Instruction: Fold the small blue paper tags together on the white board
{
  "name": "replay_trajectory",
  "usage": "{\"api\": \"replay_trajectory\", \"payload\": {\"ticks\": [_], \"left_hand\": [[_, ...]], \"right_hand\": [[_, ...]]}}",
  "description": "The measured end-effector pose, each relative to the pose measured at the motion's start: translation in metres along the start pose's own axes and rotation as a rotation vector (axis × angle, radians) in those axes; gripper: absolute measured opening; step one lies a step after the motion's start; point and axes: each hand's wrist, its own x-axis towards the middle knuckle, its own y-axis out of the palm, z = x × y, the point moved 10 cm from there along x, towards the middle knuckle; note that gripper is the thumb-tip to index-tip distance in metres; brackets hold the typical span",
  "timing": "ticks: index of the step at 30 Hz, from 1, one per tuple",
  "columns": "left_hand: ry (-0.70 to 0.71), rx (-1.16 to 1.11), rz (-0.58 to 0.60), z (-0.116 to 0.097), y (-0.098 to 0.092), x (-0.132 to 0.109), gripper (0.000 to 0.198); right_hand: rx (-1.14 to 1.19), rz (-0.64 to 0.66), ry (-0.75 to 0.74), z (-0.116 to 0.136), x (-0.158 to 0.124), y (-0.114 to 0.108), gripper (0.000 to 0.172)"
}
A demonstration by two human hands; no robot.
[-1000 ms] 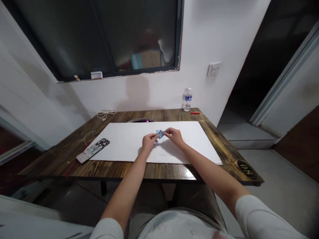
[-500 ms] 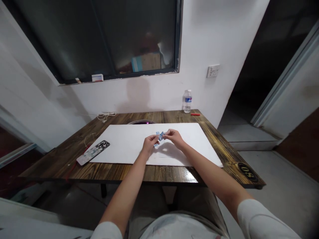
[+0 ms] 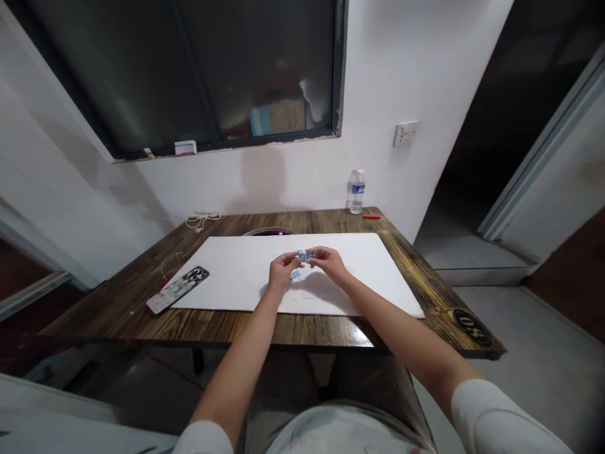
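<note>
Over the white board (image 3: 236, 271), left hand (image 3: 282, 270) and right hand (image 3: 329, 260) nearly closed, each pinching one end of a blue-and-white piece (image 3: 307, 256), probably to steady it while leaving its middle uncovered; second bit (image 3: 295, 275) just below left hand, whether held, joined or resting cannot tell; phone (image 3: 178, 290) lies across board's left edge, bottle (image 3: 357, 192) upright at table's (image 3: 326, 221) far edge, both presumably kept outward to give the hands room

A phone (image 3: 179, 290) lies slantwise at centre left, below a coiled white cable (image 3: 204, 219) on the table (image 3: 227, 325). Right of centre, a labelled bottle (image 3: 357, 192) stands upright near a red stick (image 3: 372, 217). A socket (image 3: 405, 133) shows at upper right, a small box (image 3: 186, 147) at upper left.
</note>
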Motion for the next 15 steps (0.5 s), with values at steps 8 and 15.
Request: {"api": "replay_trajectory", "payload": {"ticks": [8,15], "left_hand": [[-0.005,0.069,0.014,0.0042,-0.0003,0.0014,0.040],[-0.038,0.062,0.035,0.0098,0.0022,0.0005,0.050]], "right_hand": [[-0.174,-0.003,-0.081,-0.0007,-0.0016,-0.0002,0.045],[-0.238,0.031,-0.108,0.0005,-0.0068,0.0058,0.042]]}}
